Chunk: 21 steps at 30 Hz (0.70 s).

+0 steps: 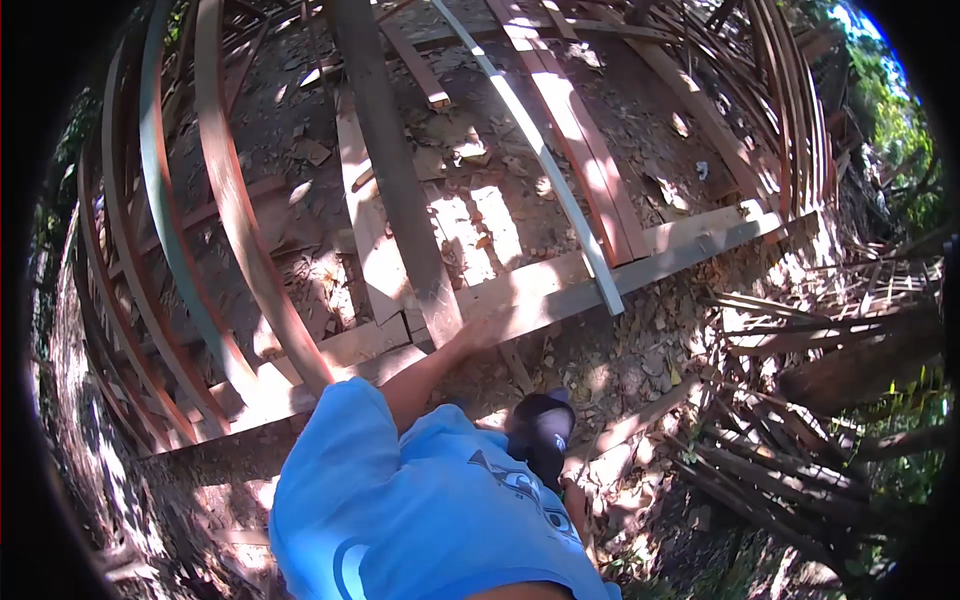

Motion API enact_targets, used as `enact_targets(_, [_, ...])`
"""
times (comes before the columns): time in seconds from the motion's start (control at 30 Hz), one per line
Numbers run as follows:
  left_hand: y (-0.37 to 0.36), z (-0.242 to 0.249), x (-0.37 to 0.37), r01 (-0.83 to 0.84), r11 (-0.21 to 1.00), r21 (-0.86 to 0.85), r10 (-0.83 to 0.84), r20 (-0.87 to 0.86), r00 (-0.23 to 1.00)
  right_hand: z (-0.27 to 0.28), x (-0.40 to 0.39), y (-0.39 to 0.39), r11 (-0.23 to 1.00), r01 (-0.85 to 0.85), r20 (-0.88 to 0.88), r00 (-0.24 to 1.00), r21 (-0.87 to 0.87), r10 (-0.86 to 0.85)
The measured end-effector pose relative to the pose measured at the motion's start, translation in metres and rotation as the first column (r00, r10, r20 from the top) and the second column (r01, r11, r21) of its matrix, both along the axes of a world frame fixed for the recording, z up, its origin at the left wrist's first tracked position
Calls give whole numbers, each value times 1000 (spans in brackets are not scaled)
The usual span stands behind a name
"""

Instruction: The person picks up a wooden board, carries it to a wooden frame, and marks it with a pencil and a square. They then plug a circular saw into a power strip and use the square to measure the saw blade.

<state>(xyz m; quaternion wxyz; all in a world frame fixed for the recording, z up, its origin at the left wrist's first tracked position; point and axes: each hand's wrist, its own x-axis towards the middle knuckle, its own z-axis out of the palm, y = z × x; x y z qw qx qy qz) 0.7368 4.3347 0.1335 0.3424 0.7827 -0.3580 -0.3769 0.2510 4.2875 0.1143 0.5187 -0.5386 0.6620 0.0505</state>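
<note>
My left hand (475,334) reaches out from the blue sleeve and is closed over the edge of a long wooden crosspiece (540,292), right beside the lower end of a broad dark beam (392,170). Bright sunlight washes out the fingers. The dark beam lies over the crosspiece and runs away from me. To its left a paler plank (372,235) ends at the same crosspiece. A thin light-coloured strip (545,150) lies across it further right, its end sticking out past the edge. My right hand does not show.
Several long boards (235,185) rest on the crosspiece at the left, and paired reddish planks (590,170) at the right. Piled sticks and timber (800,460) lie at the right. Dry leaves (640,350) cover the ground. A dark-clothed leg or shoe (540,435) shows below the crosspiece.
</note>
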Motion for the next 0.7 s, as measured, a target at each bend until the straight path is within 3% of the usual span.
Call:
enact_targets(0.1, [4,-51,8,-267,875,403,258,78,963,-26,9,-101,973,-212,-27,977,-90,211])
enact_targets(0.13, [21,-73,8,-381,784,491,439,-3,899,-60,-2,-146,843,-513,-171,855,-158,489])
enact_targets(0.2, [49,-104,-5,-519,538,664,772,-142,619,-57,4,-222,435,-885,-303,466,-165,832])
enact_targets(0.23, [64,-127,-18,-536,456,710,813,-88,575,-53,9,-254,483,-867,-287,497,-123,819])
enact_targets(0.27, [79,-158,-43,-725,361,586,809,191,557,-71,-5,-296,494,-839,-143,530,-228,836])
enact_targets(0.3, [63,-150,-68,-778,350,522,833,205,513,-70,2,-341,515,-844,-250,536,-147,807])
enact_targets(0.33, [48,-138,-90,-802,305,514,912,85,401,-71,2,-366,563,-825,-343,543,-50,766])
enact_targets(0.37, [35,-128,-111,-822,244,515,963,-25,269,-72,-3,-402,410,-906,-279,422,-104,863])
enact_targets(0.4, [10,-122,-124,-810,158,565,964,-267,2,-76,0,-435,250,-953,-218,284,-174,934])
enact_targets(0.43, [-14,-116,-131,-790,224,571,932,-362,3,-5,45,-439,854,-488,-111,852,183,511])
enact_targets(0.47, [-42,-98,-137,-765,297,571,888,-461,1,-39,40,-471,870,-280,-98,933,406,346])
enact_targets(0.57, [-100,-65,-136,-743,472,473,848,-474,237,-38,76,-533,615,-711,-208,581,342,787])
enact_targets(0.6, [-113,-65,-123,-770,459,443,844,-488,222,-85,63,-560,348,-925,-70,341,153,937])
enact_targets(0.63, [-122,-66,-110,-794,440,419,842,-501,203,-109,69,-573,-11,-1000,-143,-15,26,990])
enact_targets(0.67, [-130,-63,-102,-816,415,403,840,-514,173,-116,78,-582,-386,-920,-247,-361,-61,899])
enact_targets(0.7, [-137,-64,-88,-828,379,414,864,-480,156,-123,85,-589,-407,-906,-257,-370,-111,893])
